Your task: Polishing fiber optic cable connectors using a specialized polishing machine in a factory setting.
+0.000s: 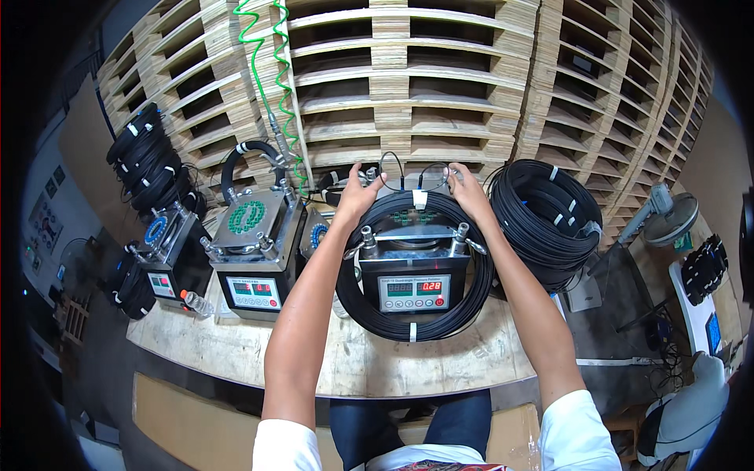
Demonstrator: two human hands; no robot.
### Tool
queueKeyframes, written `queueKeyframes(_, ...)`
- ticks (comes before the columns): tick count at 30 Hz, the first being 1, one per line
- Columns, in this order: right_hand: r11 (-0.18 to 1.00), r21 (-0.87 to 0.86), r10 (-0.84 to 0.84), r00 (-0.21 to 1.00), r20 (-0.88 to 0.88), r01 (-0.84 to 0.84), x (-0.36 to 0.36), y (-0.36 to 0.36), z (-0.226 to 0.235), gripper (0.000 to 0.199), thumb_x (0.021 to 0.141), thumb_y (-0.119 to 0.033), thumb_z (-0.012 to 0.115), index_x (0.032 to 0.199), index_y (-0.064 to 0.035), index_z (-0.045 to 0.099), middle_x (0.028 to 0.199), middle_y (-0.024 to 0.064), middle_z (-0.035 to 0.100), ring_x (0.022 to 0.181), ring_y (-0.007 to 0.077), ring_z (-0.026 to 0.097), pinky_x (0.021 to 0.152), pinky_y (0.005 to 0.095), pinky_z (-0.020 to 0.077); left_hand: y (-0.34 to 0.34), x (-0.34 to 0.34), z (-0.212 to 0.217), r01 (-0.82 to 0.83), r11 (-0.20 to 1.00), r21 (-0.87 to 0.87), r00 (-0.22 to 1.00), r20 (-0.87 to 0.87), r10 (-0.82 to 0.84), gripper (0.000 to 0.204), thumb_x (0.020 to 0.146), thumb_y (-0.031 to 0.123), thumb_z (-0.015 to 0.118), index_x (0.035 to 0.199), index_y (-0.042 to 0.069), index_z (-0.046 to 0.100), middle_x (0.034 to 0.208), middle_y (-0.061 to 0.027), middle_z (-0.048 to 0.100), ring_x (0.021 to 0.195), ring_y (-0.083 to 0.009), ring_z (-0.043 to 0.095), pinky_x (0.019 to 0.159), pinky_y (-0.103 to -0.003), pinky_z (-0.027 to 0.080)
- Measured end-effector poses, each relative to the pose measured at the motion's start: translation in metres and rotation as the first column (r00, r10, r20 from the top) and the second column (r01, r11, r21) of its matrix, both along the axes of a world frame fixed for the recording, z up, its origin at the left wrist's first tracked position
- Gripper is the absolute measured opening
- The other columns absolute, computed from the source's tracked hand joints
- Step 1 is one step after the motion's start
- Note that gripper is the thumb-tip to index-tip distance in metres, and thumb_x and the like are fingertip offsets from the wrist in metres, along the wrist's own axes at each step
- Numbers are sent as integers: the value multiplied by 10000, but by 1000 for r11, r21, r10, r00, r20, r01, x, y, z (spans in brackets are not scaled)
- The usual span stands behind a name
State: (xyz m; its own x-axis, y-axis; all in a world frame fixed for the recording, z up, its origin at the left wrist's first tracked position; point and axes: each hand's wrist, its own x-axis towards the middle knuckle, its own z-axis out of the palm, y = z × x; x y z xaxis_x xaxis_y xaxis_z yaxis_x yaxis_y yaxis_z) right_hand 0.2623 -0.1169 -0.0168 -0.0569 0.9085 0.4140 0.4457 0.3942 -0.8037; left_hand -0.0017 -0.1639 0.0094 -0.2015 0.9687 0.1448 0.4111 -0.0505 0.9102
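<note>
A coil of black cable [351,302], banded with white ties, is in front of me around a polishing machine [414,293] with a red digital display. From the coil's far edge two thin cable ends curve upward in small loops. My left hand [360,195] is closed at the tip of the left cable end [401,166], beyond the machine. My right hand [469,192] pinches the tip of the right cable end [425,168]. Small green pieces [412,217] show on the machine's top, partly behind the coil.
Left stand two similar machines, one with a ring of green pieces [247,218], one with blue pieces [156,230]. A small bottle [196,302] lies before them. Cable coils are stacked at far left [149,165] and right [542,220]. Pallets [393,102] rise behind; green coiled hoses [284,86] hang there.
</note>
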Motion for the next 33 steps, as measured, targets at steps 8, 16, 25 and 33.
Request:
queueKeyframes(8,992,33,125,986,-106,-122,10,4,-4,432,976,-263,633,1337,-46,541,854,157,698,774,211,678,716,346,517,1,4,1,-19,999,-33,999,-51,17,1026,820,559,745,1573,93,226,1455,-308,466,1360,-389,472,1110,-412,386)
queueKeyframes(16,999,-28,-32,999,-19,31,3,-2,5,604,947,-448,636,1355,-15,527,1088,248,686,937,343,684,846,403,516,-1,4,5,41,999,11,998,-44,-41,1106,780,483,820,1577,53,184,1507,-305,399,1394,-376,427,1127,-418,371)
queueKeyframes(25,1000,-15,-9,1000,16,9,16,20,-4,544,935,-406,653,1321,-33,565,1178,274,660,1126,387,642,959,405,486,9,10,5,55,998,-27,998,-26,-56,1031,832,536,755,1561,27,233,1506,-302,401,1391,-383,429,1130,-410,363)
queueKeyframes(33,999,-7,31,996,-85,-31,6,0,1,490,976,-359,620,1330,-31,536,881,190,700,777,257,693,753,368,520,0,2,2,31,999,15,999,-9,-30,1113,756,400,859,1573,49,189,1480,-312,429,1363,-369,462,1105,-401,396)
